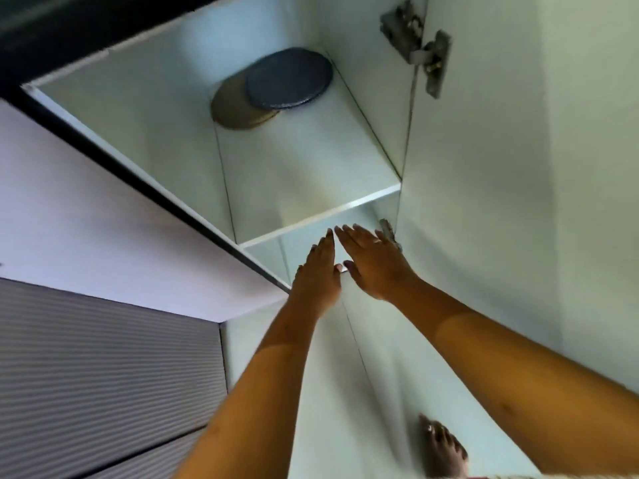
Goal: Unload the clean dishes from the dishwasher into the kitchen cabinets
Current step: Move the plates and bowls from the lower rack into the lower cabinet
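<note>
Head view: looking up into an open wall cabinet (138, 108); the dishwasher is out of sight.
Plates: a tan plate (231, 112), with a dark grey plate (288, 77) overlapping it, lies at the back right corner of the upper shelf (311, 167).
Risk: the grey plate sits off-centre on the tan one, so I'd say a knock to the shelf could slide it forward.
Left hand (316, 271): raised at the front edge of the lower compartment, fingers straight and together, grasping nothing I can see.
Right hand (371, 264): just beside the left hand, palm flat, fingers straight, likewise empty.
Door (501, 167): swung open on the right, with a hinge (420, 46) near its top.
</note>
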